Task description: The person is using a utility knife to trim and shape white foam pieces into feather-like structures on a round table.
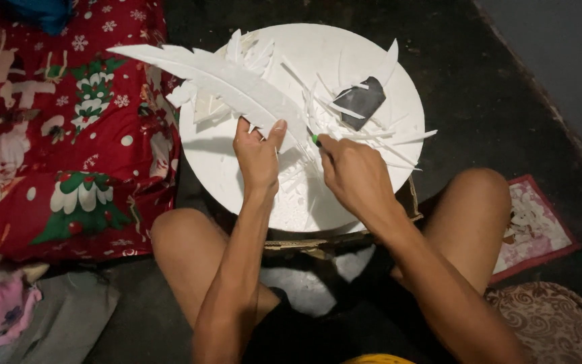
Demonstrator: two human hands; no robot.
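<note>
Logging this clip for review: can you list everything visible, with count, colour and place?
feather-shaped cutout: one, white, held over the board
round board: one, white, centre
offcut strips: many, white, on the board
dark sheet: one, grey-black, on the board
cutting tool: one, green tip showing
festive blanket: one, red, left
small mat: one, red-edged, right
left hand: fingers holding the cutout
right hand: gripping the tool
</note>
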